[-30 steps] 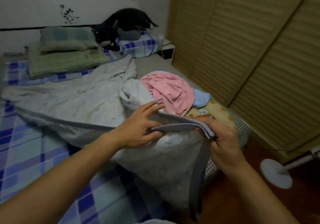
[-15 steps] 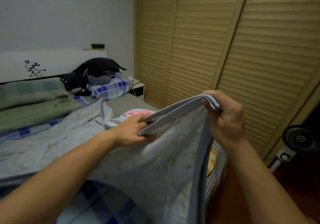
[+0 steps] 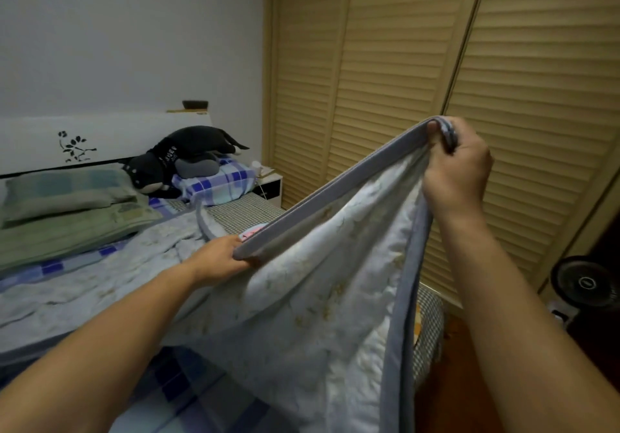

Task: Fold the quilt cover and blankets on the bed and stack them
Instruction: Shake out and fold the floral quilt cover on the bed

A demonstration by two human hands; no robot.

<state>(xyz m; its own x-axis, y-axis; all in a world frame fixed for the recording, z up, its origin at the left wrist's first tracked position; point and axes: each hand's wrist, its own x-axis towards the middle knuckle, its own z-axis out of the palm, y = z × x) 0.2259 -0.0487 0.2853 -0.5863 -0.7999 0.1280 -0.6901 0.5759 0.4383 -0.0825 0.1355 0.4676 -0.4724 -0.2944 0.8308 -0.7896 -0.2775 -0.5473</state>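
Head view, only cam. No real containers in sight; closest thing is the bed (image 3: 235, 213), which carries the bedding: green pillows (image 3: 67, 204) stacked at the head end on the left, a black plush toy (image 3: 181, 157) lying over a blue-check pillow (image 3: 218, 182) by the headboard (image 3: 110, 137), and the pale floral quilt cover (image 3: 302, 315) spread from the mattress middle toward the cam. A sliver of pink fabric (image 3: 251, 230) peeks out just behind the cover's raised edge.

Right hand (image 3: 459, 171): raised high in front of the louvred wardrobe doors (image 3: 419, 63), fingers curled tight, pinching the cover's grey-bordered corner at the top; thumb tip shows on the near side of the band. From that corner one grey border drops straight down past the wrist, the other runs diagonally down-left.

Left hand (image 3: 221, 256): lower, over the bed, fingers closed round the same diagonal grey border at its lower end. Fingertips mostly hidden behind the band, so can't tell exact finger layout, but the grip is plain.

Cover is stretched taut btwn the 2 hands; the rest sags below and trails back onto the bed, over the blue-check sheet (image 3: 188, 395).

Bkgd: small nightstand (image 3: 270, 181) beside the bed at the wall, a black fan (image 3: 585, 281) on the floor at far right.
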